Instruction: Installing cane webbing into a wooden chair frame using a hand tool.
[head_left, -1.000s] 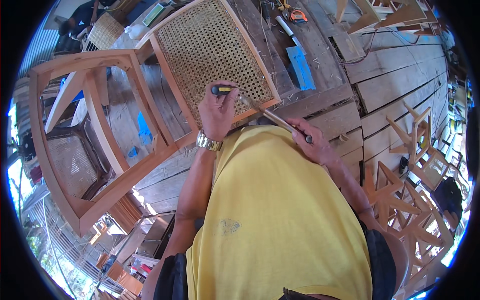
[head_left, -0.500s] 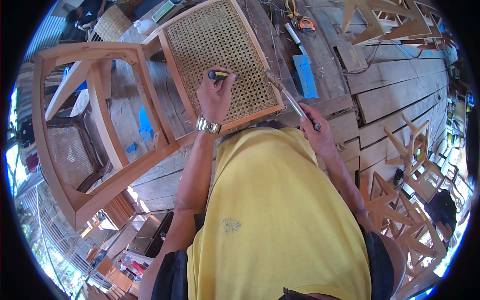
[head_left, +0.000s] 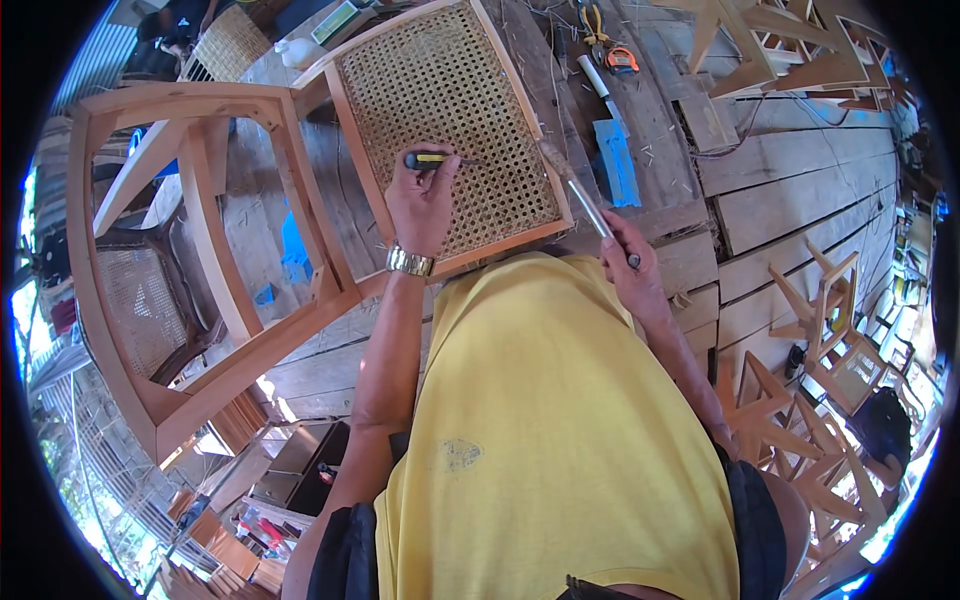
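My left hand (head_left: 420,205) is closed around a black-and-yellow handled tool (head_left: 428,161), with its thin end over the woven cane panel (head_left: 420,80) in a wooden frame. My right hand (head_left: 630,270) grips a long metal-handled tool (head_left: 585,200), probably a hammer, whose rusty brown head hovers near the panel’s right edge. The panel joins a pale wooden chair frame (head_left: 153,433) lying to the left. A metal watch is on my left wrist.
Pliers (head_left: 595,40), an orange tape measure (head_left: 620,60), a white-handled tool (head_left: 592,75) and blue material (head_left: 615,165) lie right of the panel. Chair parts (head_left: 760,400) are piled at right. People (head_left: 175,25) are at upper left and at right (head_left: 885,425). An older cane chair (head_left: 140,300) stands left.
Since one second ago, both hands have moved up over the panel; the metal tool has swung rightward and upward, away from my left hand, which has since dropped slightly.
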